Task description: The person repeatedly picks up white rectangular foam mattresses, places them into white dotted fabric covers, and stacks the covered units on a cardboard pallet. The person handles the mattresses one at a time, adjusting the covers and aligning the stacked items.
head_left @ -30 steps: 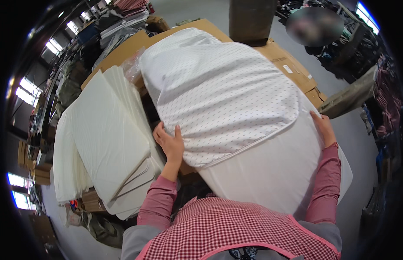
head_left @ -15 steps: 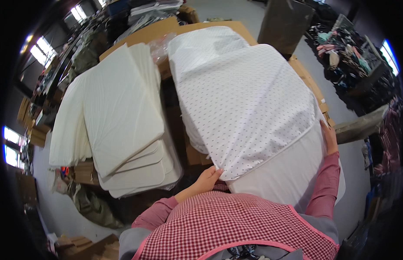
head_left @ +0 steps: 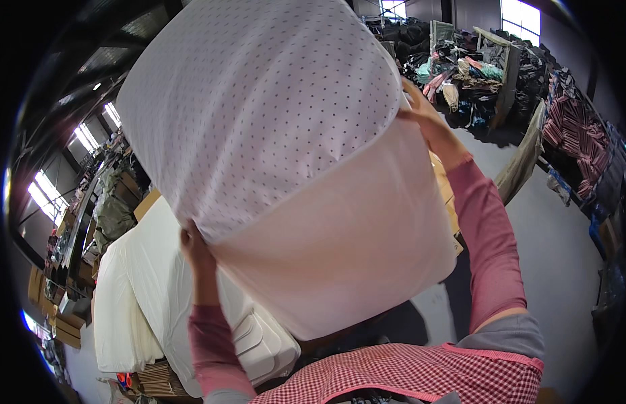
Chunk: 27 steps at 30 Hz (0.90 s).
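A flat white pad with rounded corners (head_left: 340, 236) is raised in front of me, tilted up. A white cover with small dark dots (head_left: 279, 108) lies over its upper part, and the near part of the pad is bare. My left hand (head_left: 199, 248) is closed on the cover's hem at its near left corner. At the right, my right hand (head_left: 427, 121) is closed on the cover's edge against the pad's side. Some fingers of both hands are hidden by the pad and the cover.
On my left lie stacked white pads (head_left: 259, 337), with loose white sheeting (head_left: 127, 303) over them. Folded cardboard (head_left: 158, 380) sits beneath. Heaped fabrics (head_left: 474, 74) stand far right, near a pile of striped pink cloth (head_left: 575, 128). A grey floor (head_left: 555, 262) runs along the right.
The pad and dotted cover have been lifted off the surface and tilted up. Both hands have risen with them, the left one moving further left. The view has tipped upward.
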{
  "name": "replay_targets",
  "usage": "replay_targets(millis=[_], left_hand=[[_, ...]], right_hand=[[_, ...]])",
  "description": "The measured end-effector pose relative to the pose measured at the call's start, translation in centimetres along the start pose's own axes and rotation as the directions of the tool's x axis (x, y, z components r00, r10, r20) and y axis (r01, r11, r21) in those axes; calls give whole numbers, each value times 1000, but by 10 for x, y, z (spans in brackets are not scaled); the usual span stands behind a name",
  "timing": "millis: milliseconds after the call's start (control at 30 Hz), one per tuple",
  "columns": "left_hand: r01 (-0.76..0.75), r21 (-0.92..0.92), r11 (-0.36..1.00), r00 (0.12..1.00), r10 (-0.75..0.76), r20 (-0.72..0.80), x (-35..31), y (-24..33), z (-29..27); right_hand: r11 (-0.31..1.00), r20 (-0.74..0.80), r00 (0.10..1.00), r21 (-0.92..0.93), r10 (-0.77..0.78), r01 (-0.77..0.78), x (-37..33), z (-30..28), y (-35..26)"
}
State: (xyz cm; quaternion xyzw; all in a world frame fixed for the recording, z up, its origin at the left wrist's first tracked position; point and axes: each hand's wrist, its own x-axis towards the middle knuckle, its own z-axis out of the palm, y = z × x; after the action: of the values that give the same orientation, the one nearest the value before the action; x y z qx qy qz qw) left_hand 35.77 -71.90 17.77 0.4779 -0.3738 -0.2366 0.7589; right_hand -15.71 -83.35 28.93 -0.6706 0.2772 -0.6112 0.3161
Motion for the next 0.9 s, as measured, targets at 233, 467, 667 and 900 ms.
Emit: replay_targets(millis=[233, 467, 667, 900], left_hand=[[291, 315, 903, 932, -342, 119, 90, 74, -51], [585, -15, 811, 767, -548, 334, 7, 18, -166], [722, 0, 692, 686, -716, 128, -144, 14, -238], [723, -135, 678, 691, -705, 160, -192, -28, -250]], right_hand=[[746, 171, 940, 573, 295, -339, 49, 48, 50], [856, -61, 857, -48, 511, -514, -70, 90, 92], [662, 62, 685, -332, 726, -672, -244, 47, 66], [433, 197, 433, 43, 880, -900, -386, 47, 61]])
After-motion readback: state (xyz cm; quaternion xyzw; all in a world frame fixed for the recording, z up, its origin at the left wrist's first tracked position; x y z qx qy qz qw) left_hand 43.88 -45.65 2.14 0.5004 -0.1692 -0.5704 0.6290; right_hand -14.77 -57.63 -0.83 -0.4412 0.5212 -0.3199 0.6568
